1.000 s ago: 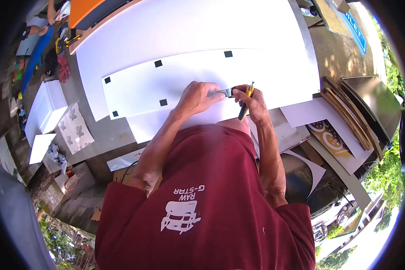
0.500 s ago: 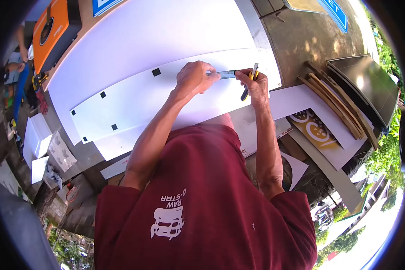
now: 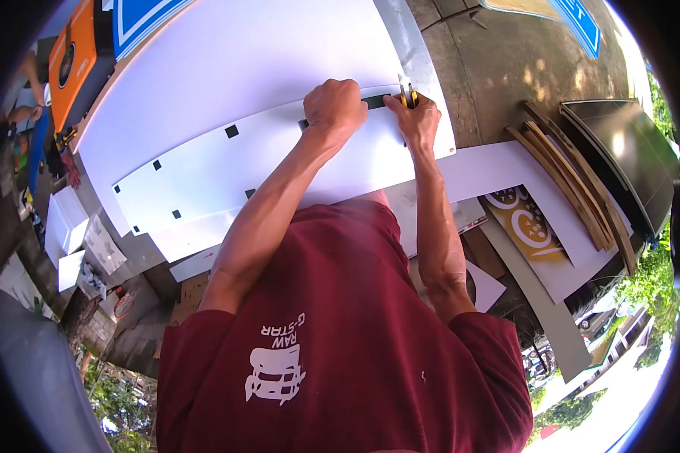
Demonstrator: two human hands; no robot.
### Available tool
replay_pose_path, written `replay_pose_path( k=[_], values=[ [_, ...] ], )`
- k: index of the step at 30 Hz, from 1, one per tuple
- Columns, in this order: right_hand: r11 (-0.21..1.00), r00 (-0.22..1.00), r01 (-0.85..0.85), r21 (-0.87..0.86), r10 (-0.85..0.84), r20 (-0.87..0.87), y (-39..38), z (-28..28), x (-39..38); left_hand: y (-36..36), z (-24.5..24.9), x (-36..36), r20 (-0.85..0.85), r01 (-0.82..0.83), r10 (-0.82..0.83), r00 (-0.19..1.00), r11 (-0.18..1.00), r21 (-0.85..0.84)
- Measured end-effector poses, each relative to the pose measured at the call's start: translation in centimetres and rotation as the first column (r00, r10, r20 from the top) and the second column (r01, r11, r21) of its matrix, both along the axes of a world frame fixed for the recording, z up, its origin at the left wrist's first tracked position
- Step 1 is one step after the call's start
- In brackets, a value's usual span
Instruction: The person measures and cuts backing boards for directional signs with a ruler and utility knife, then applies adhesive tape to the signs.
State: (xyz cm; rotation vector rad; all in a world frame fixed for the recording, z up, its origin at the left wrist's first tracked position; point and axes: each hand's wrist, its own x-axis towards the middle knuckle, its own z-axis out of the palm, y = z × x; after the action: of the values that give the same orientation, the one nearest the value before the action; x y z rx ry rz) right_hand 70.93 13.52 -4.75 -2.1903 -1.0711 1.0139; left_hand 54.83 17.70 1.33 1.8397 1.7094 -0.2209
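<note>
A long white panel with small black squares along its edges lies across a larger white sheet. My left hand is closed in a fist over the panel's far edge, at one end of a short dark strip that looks like tape. The strip's other end meets the thumb and fingertips of my right hand. Also in the right hand is a yellow and black utility knife, pointing away from me. The left fingertips are hidden under the fist.
An orange and black case and blue signs stand at the far left. To the right lie wooden strips, a dark panel and a gold printed sheet. Another person's hand shows at the left edge.
Both hands have moved away from me, with the strip now down at the panel's far edge. My left hand has curled into a fist. The strip looks darker and flatter.
</note>
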Motion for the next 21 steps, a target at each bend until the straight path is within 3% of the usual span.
replay_pose_path(
  k=[3,6,9,16,21],
  values=[
    [0.999,0.99,-0.037,-0.02,0.04,0.133,0.6,-0.7,0.3,0.6,-0.6,1.0,-0.049,0.03,-0.029,0.998,0.999,0.019],
    [0.997,0.985,-0.065,-0.032,0.069,0.157,1.0,-1.1,0.6,1.2,-0.5,1.5,-0.072,0.047,-0.048,0.996,0.999,-0.006],
    [0.995,0.998,-0.037,-0.092,0.041,0.042,1.4,-0.5,1.0,1.5,-0.2,1.8,-0.078,0.053,-0.054,0.995,0.999,-0.01],
    [0.996,0.985,-0.075,-0.043,0.081,0.151,1.4,-1.5,0.9,1.7,0.2,2.2,-0.073,0.088,-0.087,0.994,0.996,0.007],
    [0.99,0.987,-0.076,-0.116,0.091,0.135,1.6,-1.0,0.9,2.3,0.3,2.3,-0.076,0.1,-0.102,0.992,0.995,-0.026]
  ],
)
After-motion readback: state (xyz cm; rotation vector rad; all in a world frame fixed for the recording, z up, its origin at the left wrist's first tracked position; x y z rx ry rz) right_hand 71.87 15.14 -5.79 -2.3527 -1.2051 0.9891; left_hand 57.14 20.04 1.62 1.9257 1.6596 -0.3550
